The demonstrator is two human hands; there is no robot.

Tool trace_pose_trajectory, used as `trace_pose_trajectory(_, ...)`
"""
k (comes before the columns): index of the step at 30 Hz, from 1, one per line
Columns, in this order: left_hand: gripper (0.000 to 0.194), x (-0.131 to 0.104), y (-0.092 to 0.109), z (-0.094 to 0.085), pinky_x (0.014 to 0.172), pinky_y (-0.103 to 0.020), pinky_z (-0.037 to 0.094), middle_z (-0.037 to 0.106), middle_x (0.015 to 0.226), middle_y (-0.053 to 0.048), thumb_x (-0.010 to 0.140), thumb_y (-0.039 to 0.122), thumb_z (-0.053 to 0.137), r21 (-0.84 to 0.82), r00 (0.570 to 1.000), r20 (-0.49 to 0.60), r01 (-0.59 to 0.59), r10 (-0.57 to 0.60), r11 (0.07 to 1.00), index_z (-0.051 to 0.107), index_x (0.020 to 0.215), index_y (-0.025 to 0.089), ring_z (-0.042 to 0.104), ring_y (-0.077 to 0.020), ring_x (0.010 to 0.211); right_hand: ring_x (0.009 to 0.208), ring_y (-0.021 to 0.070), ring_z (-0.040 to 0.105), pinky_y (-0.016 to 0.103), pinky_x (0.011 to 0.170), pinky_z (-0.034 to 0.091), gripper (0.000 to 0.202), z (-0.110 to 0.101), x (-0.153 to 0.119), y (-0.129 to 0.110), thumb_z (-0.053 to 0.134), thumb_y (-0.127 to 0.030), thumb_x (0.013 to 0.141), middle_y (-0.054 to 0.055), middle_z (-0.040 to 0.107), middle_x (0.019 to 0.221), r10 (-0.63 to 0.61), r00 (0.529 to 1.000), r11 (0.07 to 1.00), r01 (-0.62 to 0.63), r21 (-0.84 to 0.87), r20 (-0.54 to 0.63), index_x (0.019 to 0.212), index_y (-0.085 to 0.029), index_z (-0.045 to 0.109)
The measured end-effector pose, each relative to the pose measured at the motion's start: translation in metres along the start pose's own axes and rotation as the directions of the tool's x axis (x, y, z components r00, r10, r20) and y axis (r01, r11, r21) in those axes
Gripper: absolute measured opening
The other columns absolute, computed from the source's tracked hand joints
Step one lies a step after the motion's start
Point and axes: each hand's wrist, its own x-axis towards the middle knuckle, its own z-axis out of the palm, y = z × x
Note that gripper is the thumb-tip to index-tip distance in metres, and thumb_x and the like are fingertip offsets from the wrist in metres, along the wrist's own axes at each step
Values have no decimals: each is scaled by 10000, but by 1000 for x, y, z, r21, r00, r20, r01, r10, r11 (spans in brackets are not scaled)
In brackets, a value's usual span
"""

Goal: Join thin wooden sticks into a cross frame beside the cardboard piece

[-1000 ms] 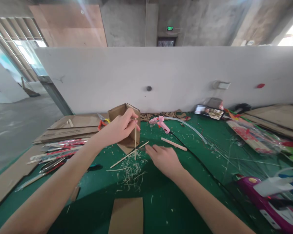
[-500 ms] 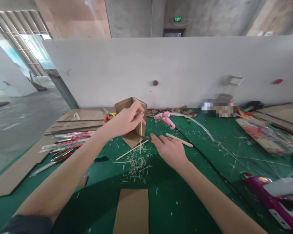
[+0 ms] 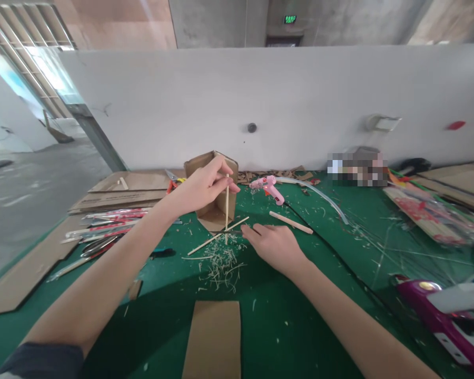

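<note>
My left hand (image 3: 211, 184) is closed, pinching the upper part of a thin wooden stick (image 3: 226, 205) that stands nearly upright. My right hand (image 3: 274, 243) is closed on a thin dark knife blade (image 3: 218, 232), which crosses the stick near its lower end. Its handle is hidden by the fingers. Another thin stick (image 3: 203, 245) lies slantwise on the green table behind the upright one. Curly wood shavings (image 3: 221, 269) are heaped below. Just behind my left hand stands an open cardboard box (image 3: 199, 166).
A pink glue gun (image 3: 270, 188) and a pale wooden rod (image 3: 291, 222) lie to the right. Scissors (image 3: 174, 181), wrapped packets (image 3: 102, 226) and cardboard sheets (image 3: 122, 199) are at left. A cardboard piece (image 3: 213, 339) lies in front; a purple device (image 3: 438, 316) stands front right.
My right hand and the blade have moved down along the stick, toward its lower end. My left hand keeps its pinch at the top. The view has tilted slightly.
</note>
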Motion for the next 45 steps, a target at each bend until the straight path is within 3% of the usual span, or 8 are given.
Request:
trace_pose_trajectory(4,87,-1,4,1,730,-296,457,681,840,-36,891,223,378,-11,1000,20,-3,3,1000,387,973,194,630,-152,831,579,83,485,270,508,165,313,-1,2,0,388,-226,888,16,597,711,95,993,994,-98,-48,-67,1176,-229,512)
trace_pose_trajectory(10,99,-2,6,0,740,-304,459,688,826,-30,877,224,392,29,1000,-2,5,-5,1000,396,973,199,629,-152,801,559,80,481,273,499,161,269,-3,2,-2,383,-206,879,13,586,682,-16,999,1000,16,3,40,1066,-231,575)
trace_pose_trajectory(15,52,-2,8,0,755,-298,466,690,827,-31,858,221,431,26,999,-30,-25,26,999,414,902,198,636,-155,831,592,92,493,253,521,200,319,-5,1,3,353,-251,902,19,599,708,135,988,990,-138,-32,-79,1172,-229,522)
trace_pose_trajectory(20,29,-2,10,-1,773,-295,476,680,858,-31,852,226,443,-10,997,-59,-41,40,999,434,853,198,636,-160,888,573,76,479,251,510,202,264,-1,-2,-3,403,-205,869,11,587,686,-45,998,999,44,31,37,1059,-235,585)
trace_pose_trajectory(26,70,-3,12,-3,739,-277,476,680,859,-27,866,228,425,34,996,-70,-55,57,998,479,842,190,634,-145,856,588,86,483,251,529,197,302,-6,1,7,350,-277,917,6,584,687,130,986,990,-135,-43,-106,1156,-238,531)
trace_pose_trajectory(35,74,-2,11,-2,727,-272,473,682,839,-24,863,217,425,35,995,-79,-59,62,998,485,831,188,636,-141,831,578,86,490,246,526,205,327,-3,-1,7,318,-317,929,9,602,707,144,987,989,-145,-9,-76,1161,-243,536)
trace_pose_trajectory(45,89,-2,10,-3,736,-283,476,681,825,-31,865,230,417,45,995,-91,-44,48,998,479,821,185,640,-150,836,671,98,532,231,550,243,355,-15,5,4,299,-367,931,34,613,808,152,988,988,-152,34,-11,1145,-225,545)
